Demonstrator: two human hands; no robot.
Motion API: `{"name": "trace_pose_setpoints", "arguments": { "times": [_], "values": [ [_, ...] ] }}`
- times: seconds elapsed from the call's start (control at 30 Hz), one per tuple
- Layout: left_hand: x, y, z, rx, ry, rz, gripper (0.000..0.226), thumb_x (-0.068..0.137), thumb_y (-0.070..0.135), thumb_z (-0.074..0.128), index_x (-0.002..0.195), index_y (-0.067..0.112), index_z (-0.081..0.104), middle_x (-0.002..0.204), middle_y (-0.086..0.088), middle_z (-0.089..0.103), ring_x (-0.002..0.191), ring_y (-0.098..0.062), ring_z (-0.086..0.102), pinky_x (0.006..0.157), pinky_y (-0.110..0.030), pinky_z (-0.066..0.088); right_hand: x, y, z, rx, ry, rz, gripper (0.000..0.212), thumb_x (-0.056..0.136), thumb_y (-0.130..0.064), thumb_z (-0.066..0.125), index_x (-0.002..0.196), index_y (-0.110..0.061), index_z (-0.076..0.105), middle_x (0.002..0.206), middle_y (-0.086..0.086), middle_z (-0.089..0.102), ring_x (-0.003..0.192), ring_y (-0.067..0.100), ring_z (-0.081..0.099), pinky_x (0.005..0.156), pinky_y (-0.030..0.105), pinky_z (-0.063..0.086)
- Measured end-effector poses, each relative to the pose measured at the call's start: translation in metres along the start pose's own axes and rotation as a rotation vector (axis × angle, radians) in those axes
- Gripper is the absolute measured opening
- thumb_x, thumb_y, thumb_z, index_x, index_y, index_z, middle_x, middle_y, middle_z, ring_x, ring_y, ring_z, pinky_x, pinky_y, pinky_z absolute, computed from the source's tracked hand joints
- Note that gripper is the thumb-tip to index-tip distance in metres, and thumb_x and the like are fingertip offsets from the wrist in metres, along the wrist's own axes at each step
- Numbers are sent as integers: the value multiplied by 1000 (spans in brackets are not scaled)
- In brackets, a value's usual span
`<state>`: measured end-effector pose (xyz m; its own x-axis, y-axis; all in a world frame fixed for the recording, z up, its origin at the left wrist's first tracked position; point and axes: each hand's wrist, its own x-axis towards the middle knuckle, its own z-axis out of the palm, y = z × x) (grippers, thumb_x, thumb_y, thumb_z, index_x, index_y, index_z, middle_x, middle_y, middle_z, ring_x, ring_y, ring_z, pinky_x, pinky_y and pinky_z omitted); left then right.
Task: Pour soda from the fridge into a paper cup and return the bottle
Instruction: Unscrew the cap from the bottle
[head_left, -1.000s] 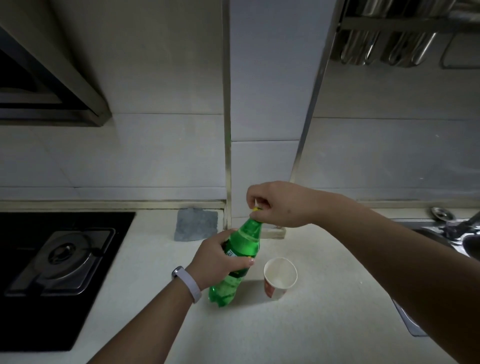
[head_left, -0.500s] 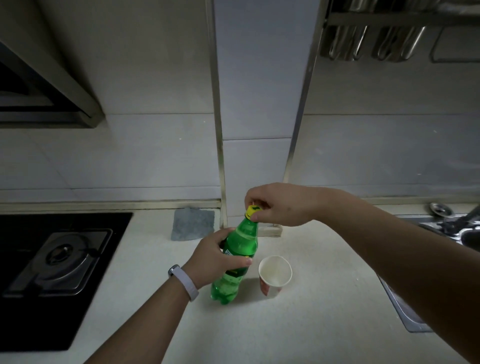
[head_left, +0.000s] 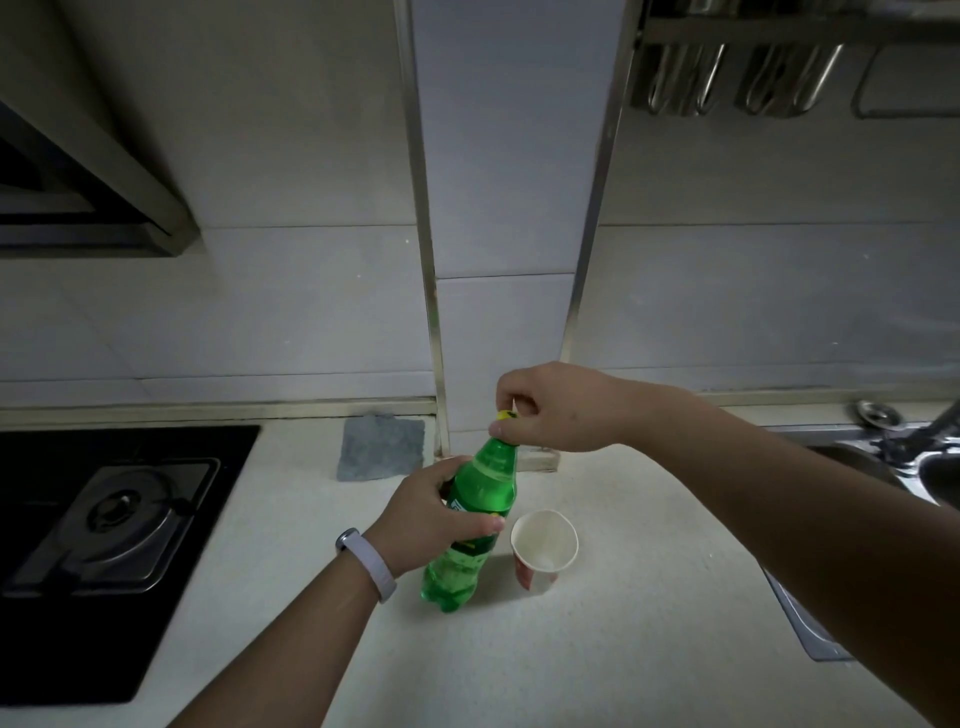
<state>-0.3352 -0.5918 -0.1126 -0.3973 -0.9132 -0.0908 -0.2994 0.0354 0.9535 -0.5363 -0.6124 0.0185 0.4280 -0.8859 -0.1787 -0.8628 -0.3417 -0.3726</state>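
Observation:
A green soda bottle (head_left: 480, 499) stands on the pale counter (head_left: 597, 649), leaning slightly. My left hand (head_left: 434, 512) is wrapped around its middle, over the label. My right hand (head_left: 550, 408) pinches the yellow cap (head_left: 505, 415) at the bottle's top with thumb and fingers. Whether the cap is loose on the neck is hidden by the fingers. A white paper cup (head_left: 543, 545) with red print stands upright just right of the bottle; its inside looks empty.
A black gas hob (head_left: 109, 525) fills the left of the counter. A grey cloth (head_left: 382, 452) lies by the back wall. A steel sink (head_left: 893, 457) with a tap is at the right. A utensil rack (head_left: 737, 78) hangs above.
Both hands keep the same hold on bottle and cap. My right hand's fingers have shifted a little around the cap. The view has drifted slightly.

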Motion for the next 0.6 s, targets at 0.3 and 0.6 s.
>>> {"name": "trace_pose_setpoints", "arguments": {
  "times": [0.3,0.6],
  "values": [
    [1,-1,-4,20,-6,3,54,57,38,89,108,31,72,102,7,76,97,-12,71,91,-43,57,-1,1,0,30,-25,40,44,90,-59,57,121,-29,53,98,-6,58,82,9,56,68,25,44],
    [0,-4,-14,29,-10,16,54,56,41,88,107,31,71,102,7,76,95,-11,71,88,-36,57,4,-8,1,60,7,-12,31,89,-38,63,118,-29,55,93,-7,57,75,8,53,64,23,43]
  ]
}}
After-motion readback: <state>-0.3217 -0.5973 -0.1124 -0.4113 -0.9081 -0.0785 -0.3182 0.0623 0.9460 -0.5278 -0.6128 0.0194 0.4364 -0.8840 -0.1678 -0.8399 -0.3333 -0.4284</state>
